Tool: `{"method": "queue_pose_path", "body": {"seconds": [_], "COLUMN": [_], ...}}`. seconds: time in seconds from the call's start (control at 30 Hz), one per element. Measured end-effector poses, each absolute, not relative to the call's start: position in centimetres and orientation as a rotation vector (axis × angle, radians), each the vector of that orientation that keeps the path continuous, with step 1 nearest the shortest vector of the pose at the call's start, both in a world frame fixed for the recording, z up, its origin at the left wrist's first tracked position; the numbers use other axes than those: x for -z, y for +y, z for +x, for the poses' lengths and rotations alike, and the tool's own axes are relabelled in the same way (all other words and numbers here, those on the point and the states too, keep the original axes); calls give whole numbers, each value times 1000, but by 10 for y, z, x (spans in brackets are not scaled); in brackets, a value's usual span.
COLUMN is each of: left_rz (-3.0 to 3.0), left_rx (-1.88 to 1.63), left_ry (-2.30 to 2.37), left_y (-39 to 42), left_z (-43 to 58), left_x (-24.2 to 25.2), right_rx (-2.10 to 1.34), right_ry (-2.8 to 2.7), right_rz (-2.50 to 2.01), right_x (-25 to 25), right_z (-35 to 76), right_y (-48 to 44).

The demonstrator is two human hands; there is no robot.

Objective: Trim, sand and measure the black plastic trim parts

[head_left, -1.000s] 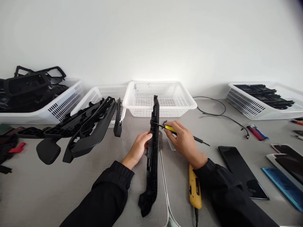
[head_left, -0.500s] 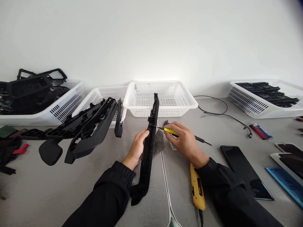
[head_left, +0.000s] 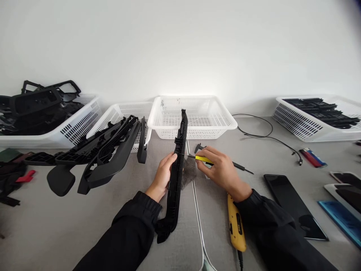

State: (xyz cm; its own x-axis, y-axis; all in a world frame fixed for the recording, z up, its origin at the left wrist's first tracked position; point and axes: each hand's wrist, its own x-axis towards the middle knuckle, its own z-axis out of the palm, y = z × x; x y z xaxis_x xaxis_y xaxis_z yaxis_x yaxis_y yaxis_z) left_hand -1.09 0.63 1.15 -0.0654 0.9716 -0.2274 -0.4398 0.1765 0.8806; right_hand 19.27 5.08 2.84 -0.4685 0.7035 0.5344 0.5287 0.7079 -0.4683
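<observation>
In the head view my left hand (head_left: 163, 175) grips a long black plastic trim piece (head_left: 175, 177) by its left edge, thumb on top. The piece stands lengthwise before me, ribbed side up, its far end in front of the middle basket. My right hand (head_left: 221, 171) pinches a slim yellow-handled craft knife (head_left: 203, 159), with its thin tip touching or just beside the piece's right edge, near my left thumb. Beneath my right hand lies a black caliper (head_left: 239, 166), partly covered by the hand. A small brown-grey patch (head_left: 188, 171) shows right of the piece.
A white basket (head_left: 191, 134) stands behind the piece. Two baskets at left hold black plastic parts (head_left: 113, 158); another white basket (head_left: 299, 124) at right holds black strips. A yellow corded tool (head_left: 236, 226), a phone (head_left: 295, 207), lighters (head_left: 313, 158) and a black cable (head_left: 262, 135) lie at right.
The knife tip has shifted slightly down and toward me along the piece's edge. Both hands keep their grips, and the view has moved a little.
</observation>
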Motion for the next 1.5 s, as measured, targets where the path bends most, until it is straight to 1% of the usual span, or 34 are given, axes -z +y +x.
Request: {"method": "queue_pose_path", "body": {"seconds": [0.2,0.4,1.17,1.5], "left_rz": [701,553,470,446], "left_rx": [-1348,-1476,-1442,-1419], "left_ry": [1049,1043,986,1015], "left_y": [5,6,6,8], "left_z": [-9,-7,-7,-8], "left_x": [-14,-11,-13,-13], "right_rx": [-314,-307,-341,-426], "right_ry": [-2171,-2163,-2183,-2280], "right_rz": [-957,-999,-967,-873], "right_x": [-27,-28,-32,-35], "right_z": [194,194,196,193], "right_y": [51,51,51,47]}}
